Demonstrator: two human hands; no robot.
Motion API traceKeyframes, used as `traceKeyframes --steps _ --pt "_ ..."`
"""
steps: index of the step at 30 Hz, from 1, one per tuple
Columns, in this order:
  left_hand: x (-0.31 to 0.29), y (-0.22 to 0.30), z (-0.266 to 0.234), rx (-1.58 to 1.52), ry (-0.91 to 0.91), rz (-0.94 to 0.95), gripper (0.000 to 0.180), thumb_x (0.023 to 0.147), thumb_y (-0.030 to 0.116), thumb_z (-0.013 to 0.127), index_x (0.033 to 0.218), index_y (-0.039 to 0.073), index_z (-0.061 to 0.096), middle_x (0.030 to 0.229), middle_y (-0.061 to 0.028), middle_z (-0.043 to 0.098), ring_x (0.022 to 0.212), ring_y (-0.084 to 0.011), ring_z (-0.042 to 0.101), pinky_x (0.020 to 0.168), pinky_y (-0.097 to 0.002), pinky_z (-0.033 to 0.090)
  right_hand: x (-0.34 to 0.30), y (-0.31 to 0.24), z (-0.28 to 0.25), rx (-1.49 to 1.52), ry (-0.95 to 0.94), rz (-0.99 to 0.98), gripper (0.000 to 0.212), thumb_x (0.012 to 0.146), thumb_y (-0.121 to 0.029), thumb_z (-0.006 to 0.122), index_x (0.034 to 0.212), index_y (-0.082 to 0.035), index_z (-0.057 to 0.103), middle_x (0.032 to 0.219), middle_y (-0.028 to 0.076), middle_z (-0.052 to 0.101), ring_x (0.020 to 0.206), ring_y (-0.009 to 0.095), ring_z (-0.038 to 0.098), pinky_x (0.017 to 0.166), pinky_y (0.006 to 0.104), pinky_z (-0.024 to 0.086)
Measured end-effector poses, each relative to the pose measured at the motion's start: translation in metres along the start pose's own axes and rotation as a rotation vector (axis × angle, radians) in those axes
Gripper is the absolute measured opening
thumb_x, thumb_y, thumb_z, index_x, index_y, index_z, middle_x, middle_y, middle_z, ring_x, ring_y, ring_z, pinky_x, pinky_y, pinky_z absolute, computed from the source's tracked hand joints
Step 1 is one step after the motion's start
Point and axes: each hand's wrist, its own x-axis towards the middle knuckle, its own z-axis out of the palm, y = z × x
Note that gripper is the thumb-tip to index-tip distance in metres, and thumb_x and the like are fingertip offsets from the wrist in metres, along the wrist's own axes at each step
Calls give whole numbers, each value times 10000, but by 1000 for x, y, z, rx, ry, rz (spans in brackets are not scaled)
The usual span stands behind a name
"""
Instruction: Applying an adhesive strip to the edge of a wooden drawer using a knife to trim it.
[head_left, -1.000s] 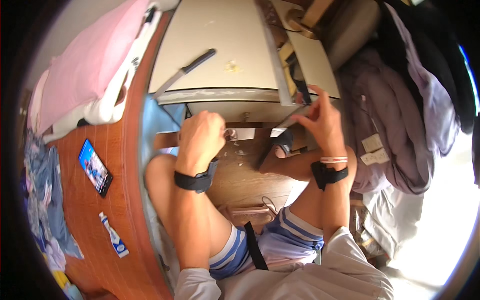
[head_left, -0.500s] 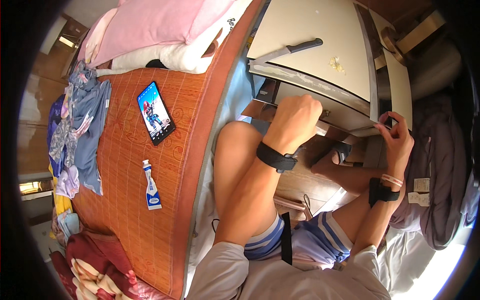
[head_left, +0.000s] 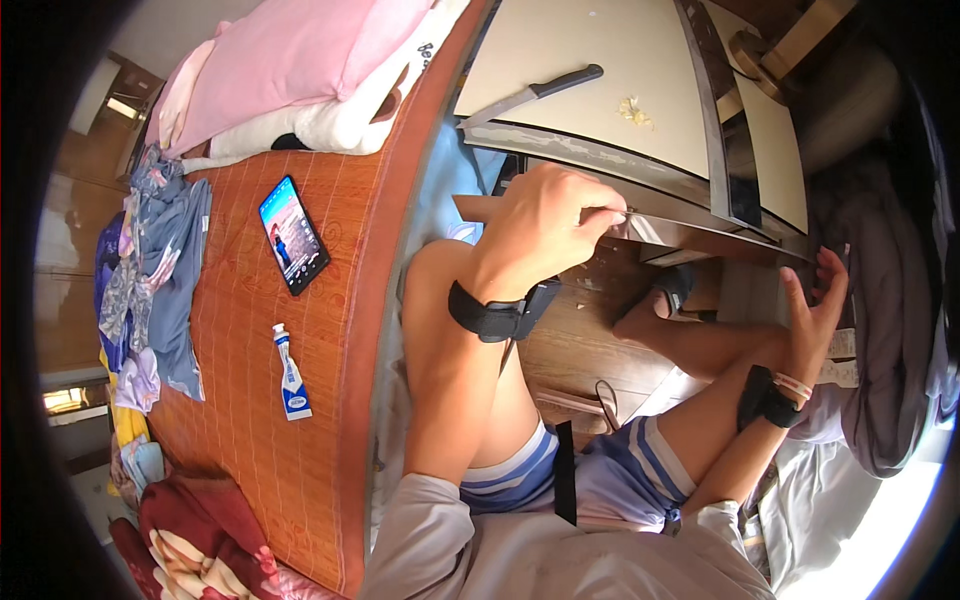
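Both hands: left [head_left: 545, 225] fisted; right [head_left: 815, 310] open

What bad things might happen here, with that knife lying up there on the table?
1. The knife lies near the edge of the pale table, just above the left hand and a bare knee; a bump might knock it down.
2. The phone sits near the edge of the mat and could slide off.
3. The small tube lies loose on the mat and might get squashed.

A knife [head_left: 535, 92] and scraps [head_left: 631, 109] interrupt the otherwise bare tabletop [head_left: 580, 50].
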Motion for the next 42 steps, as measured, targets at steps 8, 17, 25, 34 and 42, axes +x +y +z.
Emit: traceKeyframes --steps 8,17,25,34,42 --pt "5 3 8 17 123 24 98 880 73 749 943 -1 762 811 -145 734 618 -258 652 576 -326 502 3 1 15 60 -60 17 802 834 -293 871 1505 -122 465 1424 112 495 1223 252 504 955 385 484" --pt "19 -7 18 20 184 8 96 884 58 746 961 5 767 816 -132 740 606 -215 642 578 -306 491 11 -4 32 218 21 60 852 883 -231 841 1577 -76 373 1416 136 514 1175 199 528 927 332 495" --pt "21 -3 27 66 255 55 83 871 39 753 948 9 763 807 -127 737 641 -214 664 586 -305 494 8 -3 34 421 67 113 880 903 -186 820 1595 -56 292 1404 169 539 1209 232 542 972 354 518" --pt "14 5 29 25 186 -5 113 885 73 776 979 11 778 838 -111 762 576 -123 621 535 -272 454 2 11 22 492 98 190 718 936 -149 781 1512 -3 379 1224 109 595 1041 142 594 909 289 502" --pt "27 5 23 49 196 -61 133 880 46 779 998 -15 783 921 -128 785 767 -156 717 711 -266 540 17 12 42 673 90 169 737 913 -88 791 1500 25 361 1367 193 513 1047 163 618 921 305 533"
